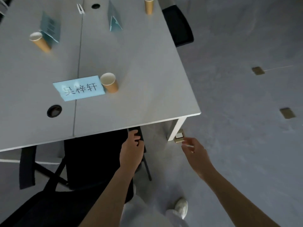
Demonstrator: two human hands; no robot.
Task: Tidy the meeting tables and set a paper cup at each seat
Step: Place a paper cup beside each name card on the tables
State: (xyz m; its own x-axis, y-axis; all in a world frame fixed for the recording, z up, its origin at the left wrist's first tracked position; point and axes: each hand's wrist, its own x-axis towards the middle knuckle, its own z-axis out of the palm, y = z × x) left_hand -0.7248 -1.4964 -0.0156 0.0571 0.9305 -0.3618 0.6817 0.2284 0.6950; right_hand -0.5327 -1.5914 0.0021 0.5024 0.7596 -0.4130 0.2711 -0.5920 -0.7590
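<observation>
The left hand (131, 145) grips the armrest (139, 136) of the black chair (91, 154) tucked under the bench (139, 89). The right hand (195, 148) hangs beside the bench leg, fingers loosely curled, holding nothing. On the bench, a cup (109, 83) touches the blue name card (79, 88) (characters printed on it); two more cups (39, 41) (149, 4) stand farther back.

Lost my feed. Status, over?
Left hand grips chair armrest. Right hand free, holding nothing. Nearest paper cup upright beside name card. Nothing obstructing.
</observation>
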